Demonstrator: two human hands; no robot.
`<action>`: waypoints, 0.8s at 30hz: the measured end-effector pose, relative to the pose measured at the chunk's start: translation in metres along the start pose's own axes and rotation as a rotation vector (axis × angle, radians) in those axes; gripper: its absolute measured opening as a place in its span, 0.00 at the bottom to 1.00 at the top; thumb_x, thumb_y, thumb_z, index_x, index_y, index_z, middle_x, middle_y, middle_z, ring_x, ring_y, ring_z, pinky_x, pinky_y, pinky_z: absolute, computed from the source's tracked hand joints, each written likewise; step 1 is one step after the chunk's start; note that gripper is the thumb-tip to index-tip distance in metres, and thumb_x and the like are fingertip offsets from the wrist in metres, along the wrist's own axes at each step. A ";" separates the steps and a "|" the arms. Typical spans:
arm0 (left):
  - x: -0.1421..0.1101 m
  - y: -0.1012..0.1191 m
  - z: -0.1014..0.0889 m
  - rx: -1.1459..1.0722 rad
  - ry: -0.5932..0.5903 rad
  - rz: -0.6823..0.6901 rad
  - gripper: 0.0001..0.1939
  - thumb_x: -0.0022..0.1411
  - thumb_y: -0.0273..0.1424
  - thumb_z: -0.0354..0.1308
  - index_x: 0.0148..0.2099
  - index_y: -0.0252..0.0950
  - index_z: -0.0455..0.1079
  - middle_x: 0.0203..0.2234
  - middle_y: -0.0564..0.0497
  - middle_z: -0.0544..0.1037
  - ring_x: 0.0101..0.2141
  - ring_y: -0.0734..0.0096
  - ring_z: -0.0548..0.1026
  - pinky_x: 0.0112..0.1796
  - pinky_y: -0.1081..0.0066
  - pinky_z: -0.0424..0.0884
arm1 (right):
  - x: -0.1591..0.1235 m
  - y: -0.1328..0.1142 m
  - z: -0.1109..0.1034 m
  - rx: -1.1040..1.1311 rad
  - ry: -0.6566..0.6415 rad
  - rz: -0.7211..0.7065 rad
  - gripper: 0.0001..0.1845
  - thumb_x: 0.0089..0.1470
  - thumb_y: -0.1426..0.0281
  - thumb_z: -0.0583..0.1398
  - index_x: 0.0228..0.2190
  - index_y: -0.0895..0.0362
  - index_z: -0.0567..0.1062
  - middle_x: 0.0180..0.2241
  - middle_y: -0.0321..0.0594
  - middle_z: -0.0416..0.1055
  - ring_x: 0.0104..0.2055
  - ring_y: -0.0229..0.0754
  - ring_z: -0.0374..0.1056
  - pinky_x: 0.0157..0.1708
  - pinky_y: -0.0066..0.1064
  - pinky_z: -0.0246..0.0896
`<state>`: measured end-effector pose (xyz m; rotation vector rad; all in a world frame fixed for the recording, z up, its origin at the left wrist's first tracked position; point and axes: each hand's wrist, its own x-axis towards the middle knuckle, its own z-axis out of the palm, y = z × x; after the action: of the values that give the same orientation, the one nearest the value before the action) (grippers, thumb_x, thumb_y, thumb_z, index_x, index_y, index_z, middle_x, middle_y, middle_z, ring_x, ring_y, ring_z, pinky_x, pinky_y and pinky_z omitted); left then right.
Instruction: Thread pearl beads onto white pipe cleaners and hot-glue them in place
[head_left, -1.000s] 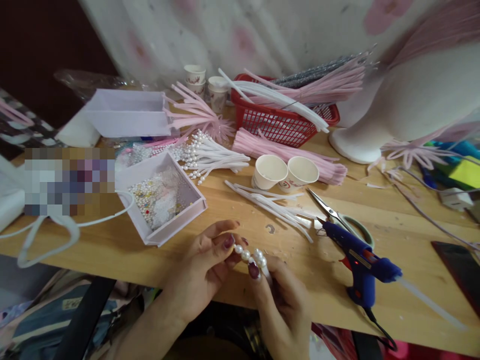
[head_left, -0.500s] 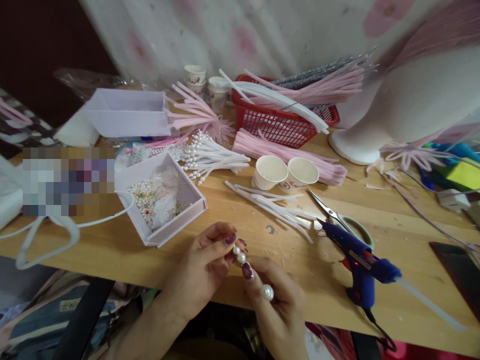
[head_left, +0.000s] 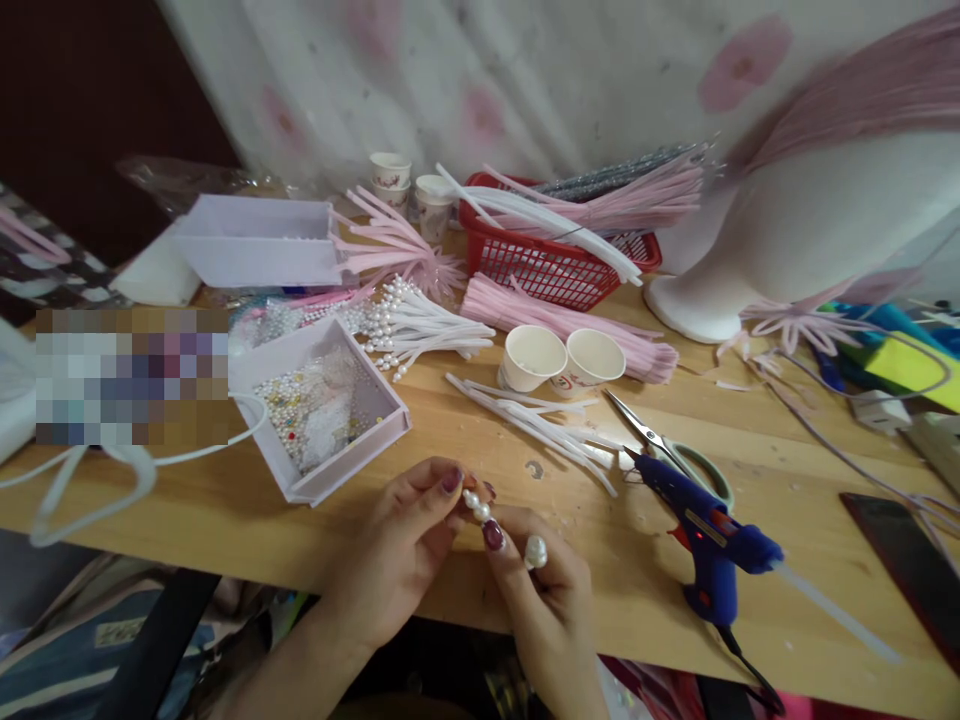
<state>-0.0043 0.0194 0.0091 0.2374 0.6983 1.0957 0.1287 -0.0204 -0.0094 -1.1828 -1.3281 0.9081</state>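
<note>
A short row of white pearl beads point(head_left: 478, 506) spans the gap between my two hands at the table's front edge. My left hand point(head_left: 409, 545) pinches its far end between thumb and fingers. Thumb and fingers of my right hand point(head_left: 536, 590) close on the near end. One bigger pearl point(head_left: 535, 552) shows at my right hand's fingers; whether it belongs to the same row I cannot tell. Beyond my hands lie loose white pipe cleaners point(head_left: 544, 425). Left of them, a white box point(head_left: 386, 425) holds mixed small beads and a clear bag.
At right lie a blue glue gun point(head_left: 709, 520) with its red light on and scissors point(head_left: 667, 440). Two paper cups point(head_left: 534, 358) stand before a pink pipe-cleaner bundle point(head_left: 600, 335). Behind are a red basket point(head_left: 555, 265) and a white mannequin head point(head_left: 817, 210). A phone-like dark slab point(head_left: 896, 555) lies far right.
The view has shifted slightly. Both hands keep their hold on the pearl beads, and the bigger pearl sits a little higher by my right hand.
</note>
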 end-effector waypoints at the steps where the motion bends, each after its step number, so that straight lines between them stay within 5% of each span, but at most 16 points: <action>1: 0.000 -0.001 -0.001 0.033 -0.013 0.024 0.12 0.46 0.35 0.79 0.28 0.35 0.81 0.26 0.52 0.82 0.32 0.75 0.78 0.37 0.78 0.72 | -0.001 0.002 -0.001 0.004 -0.003 0.009 0.11 0.62 0.74 0.61 0.40 0.51 0.84 0.33 0.36 0.83 0.33 0.39 0.78 0.36 0.24 0.71; 6: 0.003 -0.007 -0.008 0.121 0.000 0.088 0.12 0.49 0.37 0.77 0.27 0.36 0.81 0.25 0.53 0.82 0.32 0.75 0.76 0.37 0.79 0.70 | -0.003 0.009 -0.006 -0.074 -0.076 0.079 0.11 0.66 0.69 0.59 0.37 0.53 0.84 0.26 0.35 0.77 0.29 0.39 0.73 0.30 0.24 0.67; 14: 0.005 -0.006 -0.006 0.208 0.075 0.118 0.16 0.42 0.42 0.79 0.26 0.37 0.83 0.25 0.51 0.82 0.32 0.72 0.76 0.38 0.75 0.70 | -0.004 0.008 -0.001 -0.120 -0.009 0.180 0.16 0.65 0.62 0.59 0.28 0.55 0.80 0.21 0.32 0.65 0.26 0.38 0.62 0.26 0.27 0.57; 20: 0.000 0.007 -0.009 0.393 0.129 0.447 0.16 0.49 0.45 0.76 0.30 0.38 0.82 0.31 0.51 0.81 0.39 0.67 0.76 0.47 0.70 0.69 | -0.005 0.016 -0.005 -0.110 -0.045 0.158 0.16 0.65 0.60 0.59 0.32 0.55 0.83 0.24 0.35 0.71 0.29 0.41 0.69 0.30 0.27 0.64; 24: -0.010 0.016 -0.009 0.336 0.011 0.517 0.18 0.62 0.45 0.67 0.27 0.38 0.73 0.21 0.56 0.72 0.26 0.72 0.69 0.38 0.69 0.70 | -0.006 0.022 -0.006 -0.074 0.039 0.191 0.16 0.62 0.57 0.61 0.37 0.53 0.86 0.31 0.40 0.80 0.39 0.48 0.76 0.40 0.33 0.70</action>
<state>-0.0249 0.0168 0.0140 0.7302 0.8556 1.4650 0.1369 -0.0219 -0.0310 -1.3962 -1.2418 0.9726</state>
